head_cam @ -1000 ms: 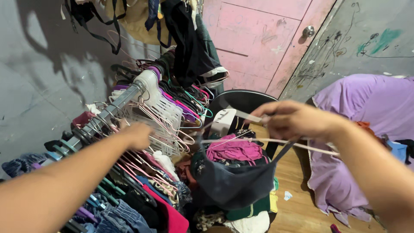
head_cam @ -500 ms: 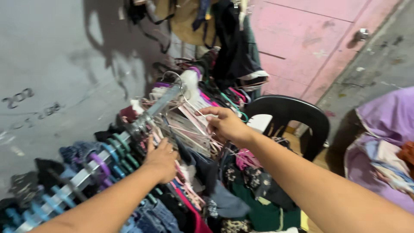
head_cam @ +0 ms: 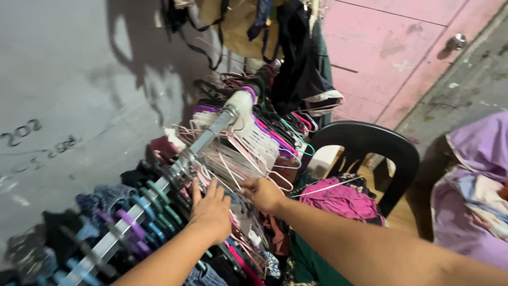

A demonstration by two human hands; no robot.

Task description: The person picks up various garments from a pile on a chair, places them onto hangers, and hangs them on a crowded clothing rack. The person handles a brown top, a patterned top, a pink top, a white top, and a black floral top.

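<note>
Grey wall (head_cam: 69, 79) fills the left side, with dark shadows of hanging straps on it. Below it a metal rail (head_cam: 174, 169) slants from the lower left corner up toward the middle, crowded with hangers: blue, teal and purple hooks (head_cam: 140, 212) grip the lower stretch, with dark and denim clothes hanging under them.

Next along, the left hand (head_cam: 211, 212) lies palm down on the tangle just right of the rail, its fingers (head_cam: 203, 190) spread flat and pointing up at the rail; it presses on the hangers rather than closing around any one.

Just beside it, the right hand (head_cam: 263, 193) reaches into a thick bunch of pale pink and white hangers (head_cam: 241, 148) that hang from the upper part of the rail. Its fingers are curled narrowly into the bunch, apparently pinching a thin pink hanger, though the exact grip is hidden among the wires. The two hands are close together but apart.

Above, dark clothes (head_cam: 296, 69) hang against a pink door (head_cam: 391, 47). Further right, a heap of magenta cloth (head_cam: 341, 201) lies on a black plastic chair (head_cam: 370, 145), with a thin white hanger across it. At the far right edge is a lilac bundle of fabric (head_cam: 476, 185).
</note>
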